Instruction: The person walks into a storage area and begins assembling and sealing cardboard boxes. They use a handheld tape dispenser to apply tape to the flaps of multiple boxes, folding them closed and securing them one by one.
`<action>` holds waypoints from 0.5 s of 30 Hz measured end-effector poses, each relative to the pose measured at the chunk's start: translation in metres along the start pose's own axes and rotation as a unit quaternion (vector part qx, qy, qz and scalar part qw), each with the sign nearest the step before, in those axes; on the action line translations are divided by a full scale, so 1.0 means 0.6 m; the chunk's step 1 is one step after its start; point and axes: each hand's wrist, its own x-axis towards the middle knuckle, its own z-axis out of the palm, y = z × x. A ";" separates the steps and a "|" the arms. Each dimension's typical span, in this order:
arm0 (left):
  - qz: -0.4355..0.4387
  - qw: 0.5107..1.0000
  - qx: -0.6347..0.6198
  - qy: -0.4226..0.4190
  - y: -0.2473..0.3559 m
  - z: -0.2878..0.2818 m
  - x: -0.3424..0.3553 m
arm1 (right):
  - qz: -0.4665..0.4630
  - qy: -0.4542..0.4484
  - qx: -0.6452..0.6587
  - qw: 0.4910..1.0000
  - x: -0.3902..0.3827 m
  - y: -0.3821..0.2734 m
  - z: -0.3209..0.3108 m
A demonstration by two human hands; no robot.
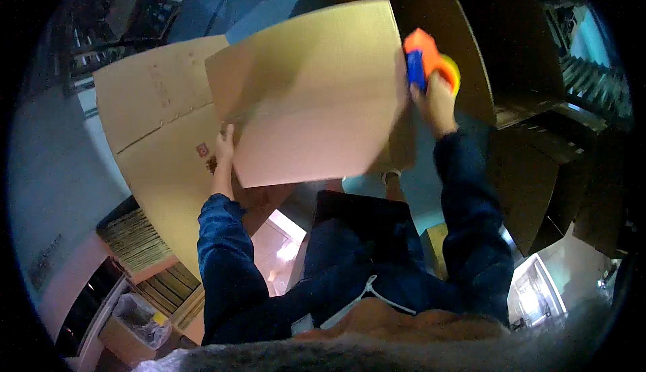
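Observation:
A folded cardboard panel [309, 89] spans the middle, with a horizontal crease across it. My left hand [225, 149] grips its left edge, fingers closed around it. My right hand [435, 96] holds an orange, blue and yellow tape dispenser [422, 49] just beside the panel's right edge. Behind my left hand a larger cardboard sheet [151, 89] with small printed marks slopes down to the lower left.
Open cardboard boxes [518, 42] stand at upper right, more dark cardboard [531, 183] at right. At lower left are stacks of flattened cardboard [138, 237] and a bin with a plastic liner [141, 321]. Dark racks [138, 12] stand at upper left.

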 end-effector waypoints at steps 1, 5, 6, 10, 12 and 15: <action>-0.009 0.999 0.038 -0.024 -0.009 0.000 -0.007 | -0.011 0.010 0.032 0.999 0.041 -0.015 -0.020; -0.011 0.956 -0.207 -0.206 -0.020 0.097 -0.067 | -0.034 0.099 0.059 0.993 0.088 -0.083 -0.082; -0.014 0.899 -0.333 -0.284 -0.019 0.125 -0.089 | -0.083 0.133 0.052 0.986 0.074 -0.101 -0.094; -0.084 0.791 -0.539 -0.279 -0.002 0.229 -0.183 | 0.028 0.011 0.413 0.910 -0.009 -0.160 -0.108; -0.085 0.810 -0.513 -0.271 -0.006 0.236 -0.243 | 0.081 -0.026 0.453 0.888 -0.056 -0.179 -0.107; -0.145 0.848 -0.336 -0.384 -0.007 0.176 -0.301 | 0.109 -0.098 0.472 0.869 -0.124 -0.196 -0.105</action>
